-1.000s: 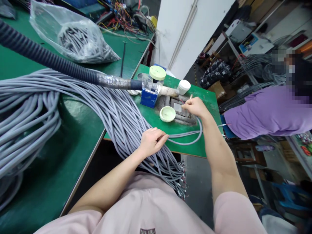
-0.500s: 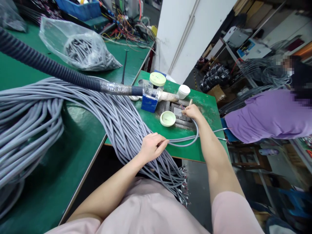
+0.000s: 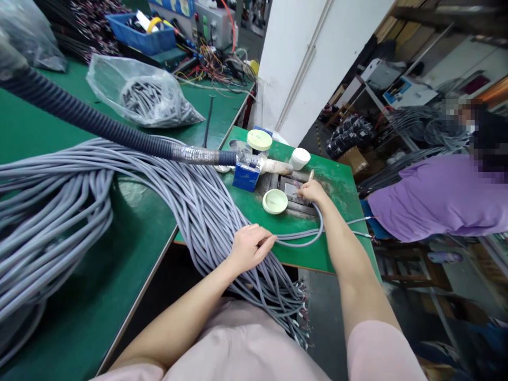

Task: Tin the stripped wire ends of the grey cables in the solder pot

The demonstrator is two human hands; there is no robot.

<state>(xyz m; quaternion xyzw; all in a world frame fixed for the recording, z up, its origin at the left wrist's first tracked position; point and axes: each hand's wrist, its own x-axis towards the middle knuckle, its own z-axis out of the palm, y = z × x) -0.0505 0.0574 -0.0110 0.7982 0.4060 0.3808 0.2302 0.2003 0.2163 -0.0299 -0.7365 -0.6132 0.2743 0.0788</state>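
Observation:
My right hand [image 3: 313, 191] pinches the end of a grey cable [image 3: 319, 225], its thin stripped wires pointing left over a flat silvery plate [image 3: 291, 189] set in a dark, stained metal block. From that hand the cable curves down and back to my left hand [image 3: 252, 247]. The left fingers are closed on cable at the right side of a thick bundle of grey cables [image 3: 202, 203]. Beside the plate sits an open pale-green tub [image 3: 275, 201]. A nozzle [image 3: 278, 167] on a ribbed black hose [image 3: 107, 124] points across just behind the plate.
A blue box [image 3: 245, 178] props the hose. Behind are a lidded tub [image 3: 259, 140] and a white cup [image 3: 299, 158]. A plastic bag of short cable pieces [image 3: 146, 98] lies on the left table. A co-worker in purple [image 3: 428, 196] is at the right.
The view has tilted a little, so everything sits slightly lower. My right hand has shifted slightly closer to the plate with the wire ends. My left hand keeps its place on the bundle.

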